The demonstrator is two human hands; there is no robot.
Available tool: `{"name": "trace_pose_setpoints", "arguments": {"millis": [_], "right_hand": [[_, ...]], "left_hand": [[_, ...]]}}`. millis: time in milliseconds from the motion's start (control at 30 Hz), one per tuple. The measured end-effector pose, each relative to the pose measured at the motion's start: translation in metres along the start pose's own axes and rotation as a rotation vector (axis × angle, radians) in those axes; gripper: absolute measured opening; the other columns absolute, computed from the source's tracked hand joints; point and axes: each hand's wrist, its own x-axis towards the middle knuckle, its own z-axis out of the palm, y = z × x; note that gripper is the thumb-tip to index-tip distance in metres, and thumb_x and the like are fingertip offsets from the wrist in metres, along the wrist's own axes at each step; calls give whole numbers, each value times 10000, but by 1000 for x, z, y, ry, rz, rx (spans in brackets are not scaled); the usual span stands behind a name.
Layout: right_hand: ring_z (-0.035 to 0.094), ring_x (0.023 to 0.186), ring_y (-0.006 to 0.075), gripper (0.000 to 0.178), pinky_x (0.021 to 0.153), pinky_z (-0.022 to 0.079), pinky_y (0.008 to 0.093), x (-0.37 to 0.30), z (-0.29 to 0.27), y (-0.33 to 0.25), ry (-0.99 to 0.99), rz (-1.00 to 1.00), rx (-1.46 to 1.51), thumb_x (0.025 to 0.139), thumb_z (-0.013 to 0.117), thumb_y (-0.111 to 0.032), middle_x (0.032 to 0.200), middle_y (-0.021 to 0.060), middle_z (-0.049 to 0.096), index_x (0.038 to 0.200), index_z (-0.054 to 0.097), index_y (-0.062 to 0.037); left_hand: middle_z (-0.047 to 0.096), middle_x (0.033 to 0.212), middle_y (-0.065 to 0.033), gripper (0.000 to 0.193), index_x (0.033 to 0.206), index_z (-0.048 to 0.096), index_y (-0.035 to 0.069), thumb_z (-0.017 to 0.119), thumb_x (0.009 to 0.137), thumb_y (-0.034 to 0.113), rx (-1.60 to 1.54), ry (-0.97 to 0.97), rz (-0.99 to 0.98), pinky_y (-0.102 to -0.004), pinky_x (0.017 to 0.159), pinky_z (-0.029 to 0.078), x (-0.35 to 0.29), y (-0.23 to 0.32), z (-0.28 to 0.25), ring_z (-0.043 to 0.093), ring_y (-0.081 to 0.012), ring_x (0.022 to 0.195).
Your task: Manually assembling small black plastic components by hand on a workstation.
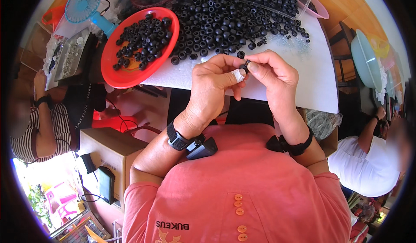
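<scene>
The coral-red shirt [216,169] has short sleeves [141,199], round orange buttons [239,211] down a stitched placket [251,219], and black lettering [172,225] above a yellowish emblem [169,236] on the left. Black wrist straps [175,136] carry angular black modules [203,150]. White tape [238,74] wraps the left thumb [224,79].

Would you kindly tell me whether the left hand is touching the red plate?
Apart: the head view shows white tabletop between the left hand and the red plate.
</scene>
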Motion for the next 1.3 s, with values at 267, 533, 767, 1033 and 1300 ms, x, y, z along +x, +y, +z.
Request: {"name": "trace_pose_setpoints", "arguments": {"millis": [267,533,767,1033,1300], "right_hand": [[646,766,95,101,736,494,228,1,-5,0,-61,35,81,913,634,27,881,49,674,1008,667,23],[624,748,115,98,684,494,250,-2,-7,4,-53,-239,-283,896,634,36,839,46,629,991,657,20],[625,731,127,80,660,488,257,-4,-11,3,-44,-220,-233,891,630,37,814,51,603,963,652,11],[612,669,249,122,595,474,335,-3,-14,-4,-63,-353,-484,822,620,70,795,107,578,919,609,-3],[616,670,265,119,592,473,330,-2,-16,1,-95,-344,-417,829,607,73,785,114,581,919,605,-5]], "left_hand": [[677,852,-121,129,1018,626,-71,635,902,-15,-50,23,16,-244,493,495,0,-3,1,624,-136,674],[671,856,-116,138,1031,624,-71,628,905,-15,42,32,31,-241,499,486,-3,-4,2,618,-138,677],[665,860,-109,148,1033,631,-69,646,905,5,137,38,17,-235,498,477,-3,-3,3,613,-132,679],[663,851,-108,147,1023,632,-78,652,893,-12,219,68,43,-229,490,467,-4,-5,8,607,-128,661],[668,845,-123,134,1019,635,-79,642,897,-26,177,59,59,-225,468,449,-5,-7,7,605,-125,646]]}}
